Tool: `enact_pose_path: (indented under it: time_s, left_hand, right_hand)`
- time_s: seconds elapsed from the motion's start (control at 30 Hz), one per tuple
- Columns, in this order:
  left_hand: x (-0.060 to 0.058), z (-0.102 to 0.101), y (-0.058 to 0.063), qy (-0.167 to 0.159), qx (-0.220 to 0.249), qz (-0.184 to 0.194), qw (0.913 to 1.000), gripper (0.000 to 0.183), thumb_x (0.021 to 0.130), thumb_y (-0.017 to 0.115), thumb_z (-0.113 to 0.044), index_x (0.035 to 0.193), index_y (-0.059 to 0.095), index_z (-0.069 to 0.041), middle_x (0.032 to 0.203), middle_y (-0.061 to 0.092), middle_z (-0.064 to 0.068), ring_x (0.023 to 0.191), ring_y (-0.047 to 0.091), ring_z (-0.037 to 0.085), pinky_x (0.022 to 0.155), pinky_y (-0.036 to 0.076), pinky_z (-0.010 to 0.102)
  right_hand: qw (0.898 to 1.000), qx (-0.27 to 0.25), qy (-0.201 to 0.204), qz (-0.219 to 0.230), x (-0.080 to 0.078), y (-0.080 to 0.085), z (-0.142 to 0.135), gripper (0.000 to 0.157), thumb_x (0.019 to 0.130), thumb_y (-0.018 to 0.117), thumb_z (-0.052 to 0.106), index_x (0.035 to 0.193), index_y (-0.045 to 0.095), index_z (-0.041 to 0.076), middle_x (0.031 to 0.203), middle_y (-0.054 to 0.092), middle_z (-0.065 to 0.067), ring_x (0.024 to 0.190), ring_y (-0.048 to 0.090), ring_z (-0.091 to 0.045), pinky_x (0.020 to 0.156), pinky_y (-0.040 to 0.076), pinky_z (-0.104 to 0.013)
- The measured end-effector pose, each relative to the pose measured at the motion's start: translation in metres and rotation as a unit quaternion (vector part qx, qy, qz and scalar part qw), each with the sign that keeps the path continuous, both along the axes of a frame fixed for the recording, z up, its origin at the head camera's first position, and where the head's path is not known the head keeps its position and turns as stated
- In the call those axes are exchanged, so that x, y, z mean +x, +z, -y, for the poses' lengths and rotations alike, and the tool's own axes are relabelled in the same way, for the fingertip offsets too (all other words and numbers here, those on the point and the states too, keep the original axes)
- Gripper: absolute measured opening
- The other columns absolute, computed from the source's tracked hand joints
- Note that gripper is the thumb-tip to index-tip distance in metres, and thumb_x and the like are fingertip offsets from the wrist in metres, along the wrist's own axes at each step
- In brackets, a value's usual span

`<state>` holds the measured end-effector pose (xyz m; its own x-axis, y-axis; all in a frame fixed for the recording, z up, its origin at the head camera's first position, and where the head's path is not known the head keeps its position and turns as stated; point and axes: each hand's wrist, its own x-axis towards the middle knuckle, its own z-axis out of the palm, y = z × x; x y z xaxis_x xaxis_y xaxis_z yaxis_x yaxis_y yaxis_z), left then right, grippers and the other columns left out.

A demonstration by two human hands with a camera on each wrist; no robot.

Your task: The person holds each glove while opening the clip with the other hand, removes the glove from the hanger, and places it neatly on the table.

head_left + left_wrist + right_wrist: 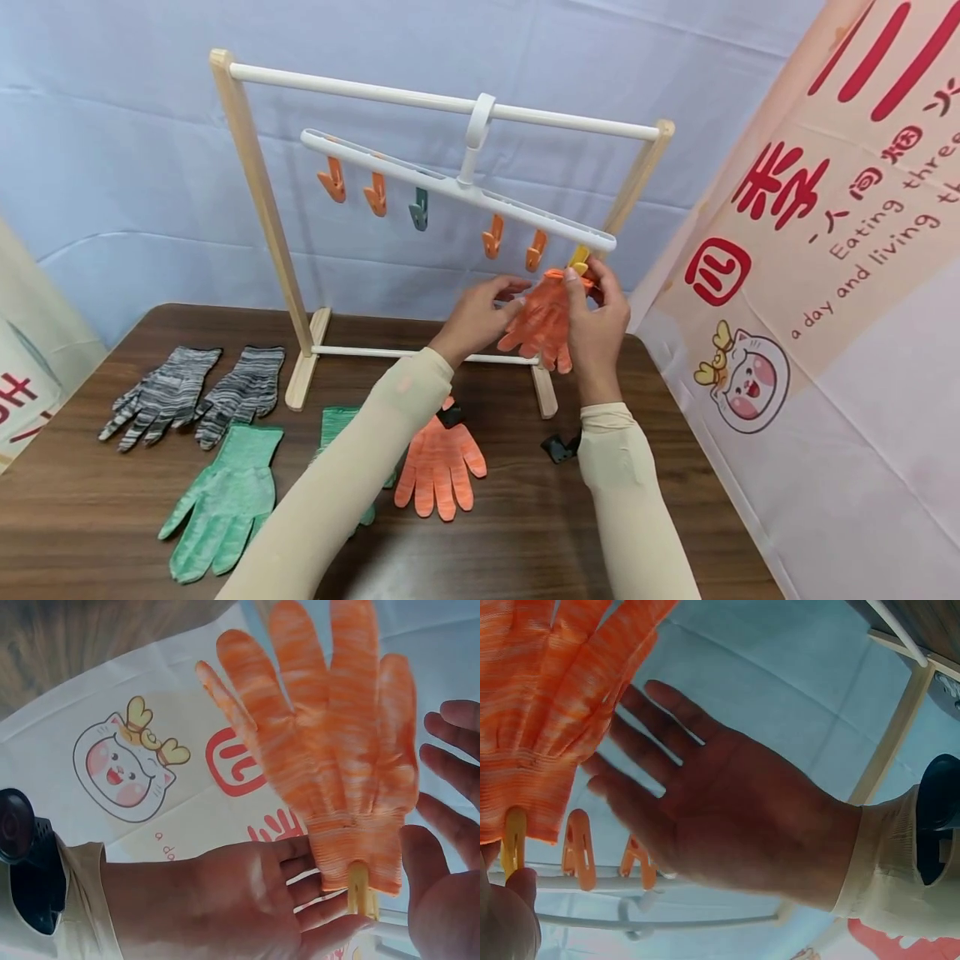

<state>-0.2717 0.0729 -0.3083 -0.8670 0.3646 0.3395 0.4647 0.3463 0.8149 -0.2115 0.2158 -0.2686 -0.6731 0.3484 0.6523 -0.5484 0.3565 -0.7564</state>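
Note:
An orange knit glove (543, 321) hangs fingers-down beneath the low right end of a white clip hanger (420, 173). Its cuff sits in a yellow clothespin (358, 885), which my right hand (600, 321) pinches between thumb and fingers. To the left of the glove, my left hand (735, 802) has its fingers spread and loosely extended beside the cloth; I cannot tell whether the fingertips touch it. Several orange clothespins (491, 237) and one dark green clothespin (419, 208) dangle free along the hanger.
The hanger hooks over the top bar (345, 86) of a wooden stand and tilts down rightward. On the brown table (510, 533) lie another orange glove (438, 467), two green gloves (232, 492) and two grey striped gloves (168, 392). A printed banner (840, 275) stands at right.

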Motion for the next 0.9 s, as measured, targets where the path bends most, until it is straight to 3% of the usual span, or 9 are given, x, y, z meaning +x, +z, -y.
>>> enact_pose_path:
  time_s: [0.17, 0.43, 0.67, 0.9]
  left_hand:
    - [0.000, -0.006, 0.003, -0.004, 0.038, -0.013, 0.9992, 0.023, 0.091, 0.058, -0.027, 0.112, 0.063, -0.019, 0.105, 0.062, -0.008, 0.092, 0.058, 0.008, 0.080, 0.047, 0.027]
    - [0.002, -0.014, 0.008, 0.000, 0.072, -0.014, 0.9973, 0.018, 0.088, 0.061, -0.034, 0.100, 0.066, -0.021, 0.095, 0.064, -0.010, 0.084, 0.059, 0.005, 0.074, 0.047, 0.024]
    - [0.004, -0.019, -0.001, 0.014, 0.094, -0.015, 0.9954, 0.012, 0.087, 0.063, -0.027, 0.094, 0.065, -0.018, 0.086, 0.063, -0.007, 0.076, 0.056, 0.009, 0.068, 0.047, 0.025]
    - [0.008, -0.022, -0.009, 0.008, 0.082, -0.023, 0.9964, 0.009, 0.088, 0.062, -0.027, 0.091, 0.063, -0.018, 0.080, 0.061, -0.005, 0.071, 0.055, 0.010, 0.061, 0.046, 0.025]
  right_hand:
    - [1.000, 0.011, 0.022, -0.016, -0.001, -0.001, -0.003, 0.040, 0.088, 0.061, 0.012, 0.126, 0.053, 0.000, 0.097, 0.057, -0.016, 0.088, 0.052, -0.019, 0.082, 0.041, -0.031]
    - [0.998, 0.005, 0.058, -0.024, -0.006, 0.001, -0.006, 0.031, 0.087, 0.063, 0.013, 0.115, 0.061, 0.000, 0.097, 0.062, -0.018, 0.088, 0.055, -0.021, 0.077, 0.041, -0.028]
    - [0.998, -0.022, 0.065, 0.016, -0.005, 0.006, -0.006, 0.028, 0.084, 0.067, 0.015, 0.110, 0.067, 0.006, 0.099, 0.066, -0.017, 0.083, 0.059, -0.018, 0.070, 0.047, -0.022]
    - [0.992, -0.080, 0.097, 0.021, -0.007, 0.006, -0.010, 0.026, 0.082, 0.068, 0.008, 0.107, 0.067, -0.002, 0.099, 0.065, -0.022, 0.089, 0.064, -0.019, 0.074, 0.050, -0.023]
